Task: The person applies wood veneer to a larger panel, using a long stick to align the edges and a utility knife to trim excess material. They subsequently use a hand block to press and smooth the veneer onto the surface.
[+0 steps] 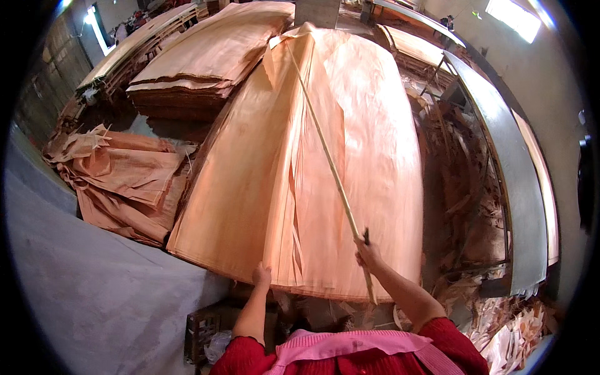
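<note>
A broad stack of pale veneer sheets lies before me, its top sheet lifted into a long lengthwise fold near the middle. My left hand is closed on that sheet at the near edge. My right hand is closed round a long thin wooden stick, with a dark short piece beside my fingers that I cannot make out. The stick crosses the veneer diagonally, its far end at the raised, crumpled far corner of the sheet.
More veneer stacks stand behind at left and right. Crumpled sheets lie left, above a grey wall surface. A long metal-topped table runs along the right, with scraps below. A small distant figure, perhaps a person, is at back right.
</note>
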The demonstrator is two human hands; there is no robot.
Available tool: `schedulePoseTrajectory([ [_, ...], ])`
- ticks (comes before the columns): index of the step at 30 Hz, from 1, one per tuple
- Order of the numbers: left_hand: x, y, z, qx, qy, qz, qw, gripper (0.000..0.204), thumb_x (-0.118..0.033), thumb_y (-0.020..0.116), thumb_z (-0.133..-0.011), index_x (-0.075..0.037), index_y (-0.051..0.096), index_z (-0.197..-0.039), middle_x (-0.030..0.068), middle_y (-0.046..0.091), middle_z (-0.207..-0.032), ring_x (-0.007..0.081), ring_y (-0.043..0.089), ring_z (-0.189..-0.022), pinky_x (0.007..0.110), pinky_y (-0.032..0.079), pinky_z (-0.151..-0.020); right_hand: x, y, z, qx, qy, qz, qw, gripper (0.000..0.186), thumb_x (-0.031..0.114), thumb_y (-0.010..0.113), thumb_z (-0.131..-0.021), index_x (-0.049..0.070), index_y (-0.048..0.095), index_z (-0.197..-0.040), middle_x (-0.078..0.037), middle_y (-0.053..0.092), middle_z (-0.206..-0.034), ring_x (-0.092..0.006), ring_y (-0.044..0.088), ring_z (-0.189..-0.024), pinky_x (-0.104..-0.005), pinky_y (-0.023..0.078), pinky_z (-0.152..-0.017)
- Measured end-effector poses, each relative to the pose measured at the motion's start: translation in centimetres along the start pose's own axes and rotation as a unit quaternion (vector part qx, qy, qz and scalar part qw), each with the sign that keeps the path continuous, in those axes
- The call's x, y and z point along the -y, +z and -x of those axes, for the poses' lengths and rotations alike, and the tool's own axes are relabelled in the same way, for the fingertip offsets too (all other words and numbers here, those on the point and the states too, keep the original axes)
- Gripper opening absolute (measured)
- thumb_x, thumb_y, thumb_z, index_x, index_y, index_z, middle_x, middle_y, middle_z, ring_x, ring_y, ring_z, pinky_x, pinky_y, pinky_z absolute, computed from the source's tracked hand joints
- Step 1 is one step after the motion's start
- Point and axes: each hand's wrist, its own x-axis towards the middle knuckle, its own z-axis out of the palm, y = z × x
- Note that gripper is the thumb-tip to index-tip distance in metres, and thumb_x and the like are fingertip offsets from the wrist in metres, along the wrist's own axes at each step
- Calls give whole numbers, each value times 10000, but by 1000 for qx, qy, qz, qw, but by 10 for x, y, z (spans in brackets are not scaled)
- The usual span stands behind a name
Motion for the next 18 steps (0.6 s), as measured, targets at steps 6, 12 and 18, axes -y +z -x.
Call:
schedulePoseTrajectory([
  [6, -7, 4, 3, -20, -7, -11, 1000, 399, -225, 623, -694, -10, 551, -1022, 220, 594, -892, 377, 568, -831, 439, 453, -722, 4, 61, -53, 50, -32, -102, 993, 260, 312, 603, -800, 92, 478, -739, -24, 453, -512, -110, 410, -351, -244, 321, -318],
  [12, -21, 1, 23, -47, 42, 0, 998, 247, -232, 590, -711, -38, 559, -861, 228, 583, -757, 397, 562, -757, 459, 453, -655, -71, 47, -25, 94, -15, -166, 981, 222, 307, 601, -804, 108, 508, -825, -5, 433, -506, -102, 382, -352, -245, 315, -333],
  [18, -51, 5, 45, -33, 100, 0, 994, 221, -232, 579, -723, -39, 555, -828, 212, 584, -741, 396, 564, -737, 455, 456, -633, -117, 3, -4, 89, -10, -221, 971, 184, 274, 585, -816, 116, 525, -889, 4, 422, -512, -98, 395, -387, -243, 316, -364],
])
